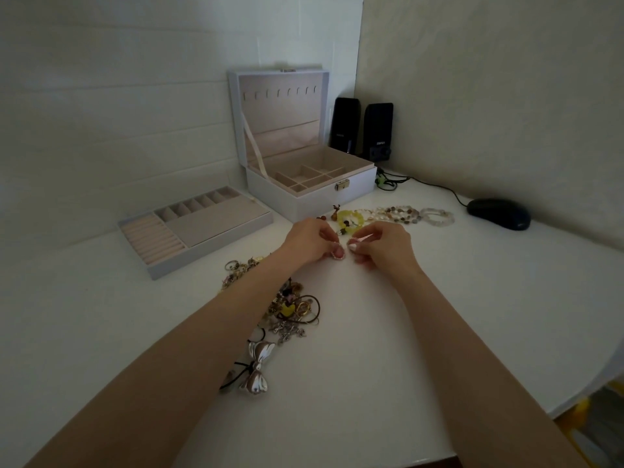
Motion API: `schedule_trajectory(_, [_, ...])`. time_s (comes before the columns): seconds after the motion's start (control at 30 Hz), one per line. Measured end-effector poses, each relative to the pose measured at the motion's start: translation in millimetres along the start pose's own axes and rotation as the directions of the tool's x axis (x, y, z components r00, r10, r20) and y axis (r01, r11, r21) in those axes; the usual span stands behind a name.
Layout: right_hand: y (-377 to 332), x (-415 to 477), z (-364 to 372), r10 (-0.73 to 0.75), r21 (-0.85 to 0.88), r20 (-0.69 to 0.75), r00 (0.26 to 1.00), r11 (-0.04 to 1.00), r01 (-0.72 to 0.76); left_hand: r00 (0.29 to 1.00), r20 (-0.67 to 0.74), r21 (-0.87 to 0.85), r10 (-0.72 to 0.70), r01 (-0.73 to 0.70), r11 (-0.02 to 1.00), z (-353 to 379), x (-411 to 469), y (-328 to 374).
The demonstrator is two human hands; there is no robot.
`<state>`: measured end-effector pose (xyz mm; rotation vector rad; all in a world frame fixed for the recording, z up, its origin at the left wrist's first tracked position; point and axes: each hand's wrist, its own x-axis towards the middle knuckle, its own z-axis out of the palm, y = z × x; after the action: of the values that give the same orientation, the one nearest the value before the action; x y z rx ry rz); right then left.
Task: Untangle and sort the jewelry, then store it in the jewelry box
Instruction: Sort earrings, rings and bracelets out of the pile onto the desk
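Pink bead loop (337, 254), maybe a ring, half-hidden by left hand (309, 239).

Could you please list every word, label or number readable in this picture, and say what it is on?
Right-hand speaker: a small white logo, too blurred to read.
Left-hand speaker: a fainter logo, also unreadable.
Jewelry box, tray, mouse: no text visible.
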<state>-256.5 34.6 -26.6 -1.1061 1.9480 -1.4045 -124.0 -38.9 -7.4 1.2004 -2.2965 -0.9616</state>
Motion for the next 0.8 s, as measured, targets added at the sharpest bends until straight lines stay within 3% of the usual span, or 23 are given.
schedule_trajectory(0.1, [3,2,6,-0.031,-0.098,-0.083,0.996,0.995,0.023,1.0,-0.017,-0.017,0.003,-0.004,1.0,1,1,-2])
schedule_trajectory(0.23, [5,2,8,0.008,-0.054,-0.114,0.993,0.998,-0.014,0.999,-0.027,0.001,0.022,-0.022,1.0,1,2,-1])
schedule_trajectory(0.5, [2,2,9,-0.065,-0.172,-0.075,0.995,0.984,0.051,0.999,-0.017,-0.003,0.051,-0.051,0.999,-2,0,-1])
schedule_trajectory(0.63, [-9,-4,11,-0.136,-0.312,-0.103,0.985,0.945,0.098,0.993,-0.044,0.097,0.112,-0.107,0.99,-20,-13,-6])
schedule_trajectory(0.7, [-22,-13,15,-0.211,-0.328,-0.03,0.977,0.926,0.19,0.99,-0.065,0.157,0.127,-0.115,0.981,-33,-25,-12])
schedule_trajectory(0.8, [-41,-30,23,-0.275,-0.252,0.213,0.938,0.912,0.325,0.993,-0.05,0.224,0.111,-0.097,0.97,-49,-44,-23])
